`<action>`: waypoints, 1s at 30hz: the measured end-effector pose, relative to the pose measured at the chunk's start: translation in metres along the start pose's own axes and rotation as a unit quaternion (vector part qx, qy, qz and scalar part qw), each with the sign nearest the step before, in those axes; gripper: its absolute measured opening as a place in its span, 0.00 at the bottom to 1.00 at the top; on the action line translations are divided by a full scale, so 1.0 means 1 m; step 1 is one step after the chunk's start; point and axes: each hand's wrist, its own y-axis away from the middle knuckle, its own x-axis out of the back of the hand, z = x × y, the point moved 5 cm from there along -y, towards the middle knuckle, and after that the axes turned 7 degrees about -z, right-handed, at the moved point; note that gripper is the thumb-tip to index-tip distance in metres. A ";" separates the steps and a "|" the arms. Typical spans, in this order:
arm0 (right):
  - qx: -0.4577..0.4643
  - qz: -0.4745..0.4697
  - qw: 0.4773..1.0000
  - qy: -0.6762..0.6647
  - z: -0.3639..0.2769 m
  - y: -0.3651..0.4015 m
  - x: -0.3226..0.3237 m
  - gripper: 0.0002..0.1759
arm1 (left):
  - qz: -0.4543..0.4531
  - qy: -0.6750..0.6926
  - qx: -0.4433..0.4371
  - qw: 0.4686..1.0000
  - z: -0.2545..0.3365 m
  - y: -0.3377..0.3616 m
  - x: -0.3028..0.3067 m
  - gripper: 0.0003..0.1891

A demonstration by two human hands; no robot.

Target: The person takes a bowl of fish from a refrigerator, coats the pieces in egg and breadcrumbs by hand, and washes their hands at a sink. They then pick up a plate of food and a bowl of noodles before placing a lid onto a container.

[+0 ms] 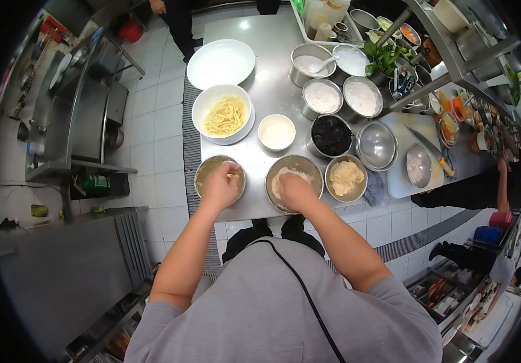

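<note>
My left hand (222,184) is over a metal bowl (198,182) near the table's front edge. Its fingers are curled together at the bowl's right side, with a small yellowish bit by the fingertips; I cannot make out what it is. My right hand (297,192) reaches down into a second metal bowl (268,192) that holds pale, crumbly powder (301,166). The fingers there are bent inward, and what they grip is hidden. Right beside that bowl, a third metal bowl (364,189) holds a lump of pale yellow dough-like mix (346,176).
Beyond my hands stand a white bowl of noodles (225,116), a small white bowl (277,132), a large white plate (220,64) and pots of white powder (323,97). To the right, a knife (424,140) lies on a cutting board (401,181). A metal shelf (454,66) overhangs the back right.
</note>
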 end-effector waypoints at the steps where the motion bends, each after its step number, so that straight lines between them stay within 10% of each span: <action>1: 0.004 -0.052 0.998 0.041 0.000 -0.003 -0.009 0.15 | 0.000 0.001 0.002 1.000 -0.003 0.007 0.003 0.16; 9: 0.016 -0.161 0.978 0.129 -0.003 -0.011 -0.013 0.11 | 0.041 0.106 0.087 0.990 -0.042 0.029 0.019 0.13; 30: 0.013 -0.005 0.999 0.039 0.002 -0.004 0.000 0.12 | 0.084 0.136 0.091 0.983 -0.061 0.030 0.047 0.11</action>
